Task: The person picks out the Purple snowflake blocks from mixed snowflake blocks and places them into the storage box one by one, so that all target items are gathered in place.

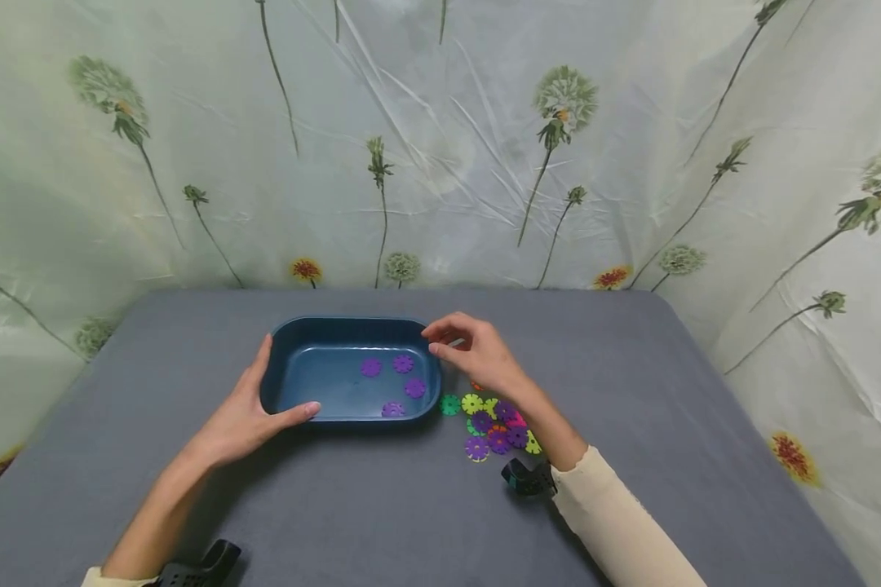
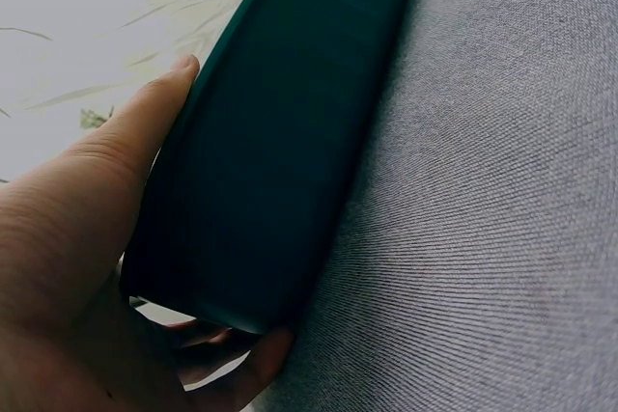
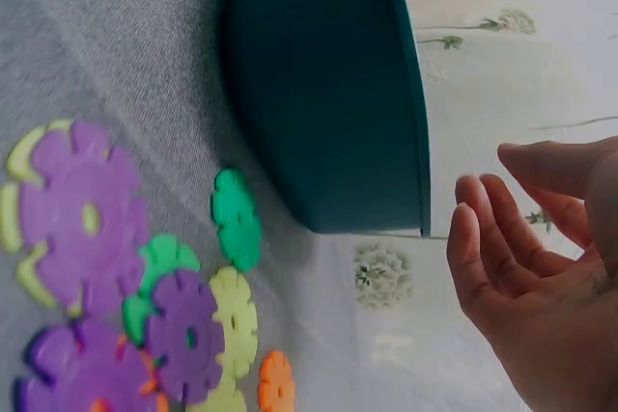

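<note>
A dark blue plastic basin (image 1: 352, 421) stands on the table with several purple flower-shaped discs (image 1: 403, 364) lying on its bottom. My left hand (image 1: 245, 416) grips the basin's left end, thumb over the front rim and fingers round the outer side. At the right end, my right hand (image 1: 480, 352) hovers beside the rim with loosely bent fingers. Between its thumb and fingertips nothing shows in the right wrist view, where the hand (image 3: 541, 267) is apart from the basin wall (image 3: 338, 94).
To the right of the basin, under my right forearm, lies a loose pile of flower discs (image 1: 498, 440) in purple, yellow, green, pink and orange. One green disc (image 3: 236, 219) lies near the basin's wall. A curtain with dandelion print (image 1: 448, 163) hangs behind the grey table (image 1: 382, 505).
</note>
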The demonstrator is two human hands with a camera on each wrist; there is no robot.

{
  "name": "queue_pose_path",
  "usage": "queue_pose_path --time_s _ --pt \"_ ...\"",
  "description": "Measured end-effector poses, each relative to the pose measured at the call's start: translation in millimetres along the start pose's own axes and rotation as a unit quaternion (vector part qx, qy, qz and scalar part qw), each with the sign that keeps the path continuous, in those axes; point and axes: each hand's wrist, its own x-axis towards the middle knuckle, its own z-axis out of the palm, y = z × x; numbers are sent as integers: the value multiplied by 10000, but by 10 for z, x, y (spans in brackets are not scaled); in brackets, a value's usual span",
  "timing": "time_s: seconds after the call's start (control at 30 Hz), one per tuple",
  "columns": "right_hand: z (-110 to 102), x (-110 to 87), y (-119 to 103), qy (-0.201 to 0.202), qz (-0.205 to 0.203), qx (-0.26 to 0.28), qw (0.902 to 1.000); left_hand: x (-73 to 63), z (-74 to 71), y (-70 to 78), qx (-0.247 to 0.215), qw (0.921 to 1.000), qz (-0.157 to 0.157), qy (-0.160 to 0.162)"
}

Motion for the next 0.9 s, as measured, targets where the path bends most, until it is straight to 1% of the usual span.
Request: queue_pose_path --time_s 0.13,0.27,0.43,0.6,0.77,0.9 --pt "-35 -20 31 -17 92 -45 9999 -1 -51 -6 47 10000 -8 41" --pt "-83 -56 96 8 208 -162 9997 10 -53 -4 34 10000 24 86" --pt "-152 -164 166 40 279 -202 9994 21 -36 -1 29 9999 101 85" --pt "-227 -279 245 33 364 -155 9992 13 -1 -1 33 10000 43 52" --pt "-318 -354 308 43 344 -96 9994 1 3 4 17 10000 21 88" --pt "-378 -409 339 74 226 -119 9996 -4 -3 9 14 10000 34 65"
